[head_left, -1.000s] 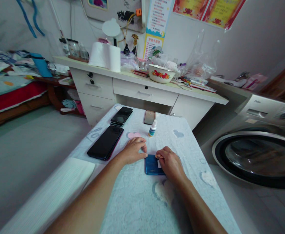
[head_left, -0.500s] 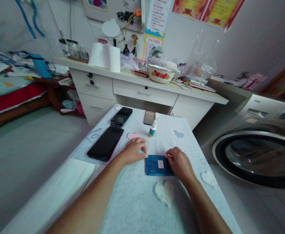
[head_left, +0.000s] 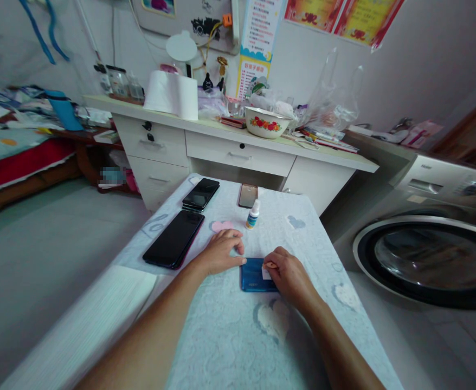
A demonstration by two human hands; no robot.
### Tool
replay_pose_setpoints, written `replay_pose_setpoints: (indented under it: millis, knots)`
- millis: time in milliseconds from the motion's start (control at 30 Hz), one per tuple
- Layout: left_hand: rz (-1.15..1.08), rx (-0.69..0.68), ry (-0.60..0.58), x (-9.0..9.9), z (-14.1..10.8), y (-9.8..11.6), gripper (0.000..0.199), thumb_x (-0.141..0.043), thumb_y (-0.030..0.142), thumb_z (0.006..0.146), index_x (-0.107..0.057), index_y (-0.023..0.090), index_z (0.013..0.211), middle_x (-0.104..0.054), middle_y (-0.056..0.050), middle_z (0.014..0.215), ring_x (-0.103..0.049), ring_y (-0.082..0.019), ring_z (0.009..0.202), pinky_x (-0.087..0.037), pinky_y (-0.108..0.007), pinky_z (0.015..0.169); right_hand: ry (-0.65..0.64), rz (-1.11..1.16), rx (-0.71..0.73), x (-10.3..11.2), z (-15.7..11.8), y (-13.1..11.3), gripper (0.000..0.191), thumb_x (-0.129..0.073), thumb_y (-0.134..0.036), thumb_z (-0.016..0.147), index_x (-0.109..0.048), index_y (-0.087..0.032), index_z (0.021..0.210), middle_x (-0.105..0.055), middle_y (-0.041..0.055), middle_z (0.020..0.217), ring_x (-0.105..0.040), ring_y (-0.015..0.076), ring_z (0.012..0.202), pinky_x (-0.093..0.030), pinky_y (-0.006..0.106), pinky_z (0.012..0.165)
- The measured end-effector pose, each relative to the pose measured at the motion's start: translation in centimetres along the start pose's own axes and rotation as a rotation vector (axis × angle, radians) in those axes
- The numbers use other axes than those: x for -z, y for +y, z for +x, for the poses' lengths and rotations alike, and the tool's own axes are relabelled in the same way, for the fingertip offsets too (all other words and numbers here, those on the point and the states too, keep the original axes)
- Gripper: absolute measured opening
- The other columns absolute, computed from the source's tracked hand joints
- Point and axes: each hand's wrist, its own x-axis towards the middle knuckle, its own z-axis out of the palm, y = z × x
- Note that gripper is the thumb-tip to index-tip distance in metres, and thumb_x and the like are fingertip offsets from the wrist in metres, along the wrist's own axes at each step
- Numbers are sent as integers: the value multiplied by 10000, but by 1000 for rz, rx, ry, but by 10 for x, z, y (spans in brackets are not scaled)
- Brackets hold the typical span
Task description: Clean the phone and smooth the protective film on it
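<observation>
A blue phone (head_left: pixel 251 276) lies back up on the cloth-covered table, with a white label (head_left: pixel 266 273) partly hidden by my right hand. My left hand (head_left: pixel 223 253) rests at the phone's upper left corner, thumb touching its edge, fingers curved and apart from the thumb, holding nothing. Over the right part of the phone, my right hand (head_left: pixel 289 273) is closed in a pinch on a small orange-pink thing (head_left: pixel 271 265), too small to name. A small white bottle (head_left: pixel 253 214) with a blue and yellow label stands beyond the phone.
Black phones (head_left: pixel 173 238) lie along the table's left side. A phone case (head_left: pixel 248 195) is near the far edge. Behind the table (head_left: pixel 303 238) stands a white desk (head_left: pixel 242 160) with a flowered bowl (head_left: pixel 266 123); a washing machine (head_left: pixel 420 200) is at the right.
My right hand has moved left across the blue phone with the small orange-pink thing, and now covers part of the white label. My left hand stays at the phone's corner.
</observation>
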Motion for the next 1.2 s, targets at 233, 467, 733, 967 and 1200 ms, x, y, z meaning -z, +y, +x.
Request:
replay_pose_setpoints:
  millis: [233,467,733,967,1200]
  knots:
    - [1,-5,-4,0,0,0,166,-680,327,691,-620,227,809,-516,-45,1240,-412,-257,1235,-306,-402,1036,-105,23,45,11,-5,-6,186,-483,-97,820,-643,-187,791,-561,18,825,-535,105,721,-348,206,667]
    - [8,-12,-2,-1,1,-2,167,-680,329,691,-621,228,810,-516,-44,1237,-403,-250,1242,-304,-398,1037,-145,28,71,13,-9,-5,189,-481,-80,796,-630,-189,755,-561,8,804,-538,102,713,-345,200,669]
    - [12,9,-10,1,1,2,151,-680,317,690,-623,235,804,-515,-39,1248,-400,-250,1249,-303,-410,1039,6,-24,-8,-5,0,-5,181,-468,-159,867,-643,-203,863,-567,30,892,-549,109,726,-363,199,668]
    - [16,6,-10,0,1,0,170,-686,331,685,-625,237,812,-510,-34,1257,-404,-256,1244,-300,-416,1044,4,12,57,-8,0,-2,192,-477,-112,834,-646,-199,856,-573,26,892,-556,107,732,-368,196,667]
    - [9,13,-7,0,1,1,165,-685,327,682,-626,235,805,-514,-34,1247,-404,-254,1244,-304,-411,1038,-91,90,131,-2,-7,-2,180,-519,-64,774,-652,-182,804,-576,16,843,-547,104,711,-363,199,655]
